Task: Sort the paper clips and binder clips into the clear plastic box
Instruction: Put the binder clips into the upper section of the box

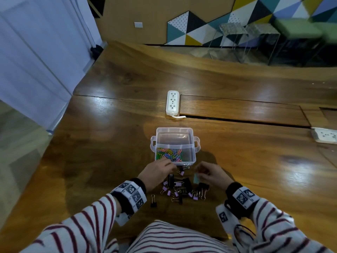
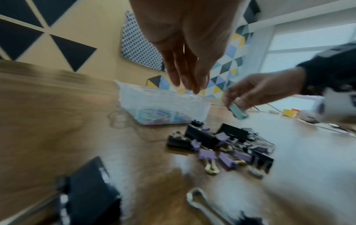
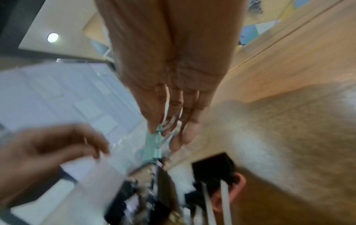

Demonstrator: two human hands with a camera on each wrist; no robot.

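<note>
Glossy brown wooden table (image 1: 113, 136), frame centre; right hand (image 1: 212, 175) pinching teal binder clip (image 1: 196, 178); left hand (image 1: 156, 172) fingers straight, empty.

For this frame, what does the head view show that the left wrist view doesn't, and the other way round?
Only the head view shows the white power strip beyond the clear plastic box, and that the box's far compartment is bare while the paper clips fill the near left one.

Only the left wrist view shows the left hand from below, fingers straight and holding nothing, and a yellow object far off on the table.

Both show the right hand pinching a teal binder clip above the pile of binder clips on the wooden table.
</note>
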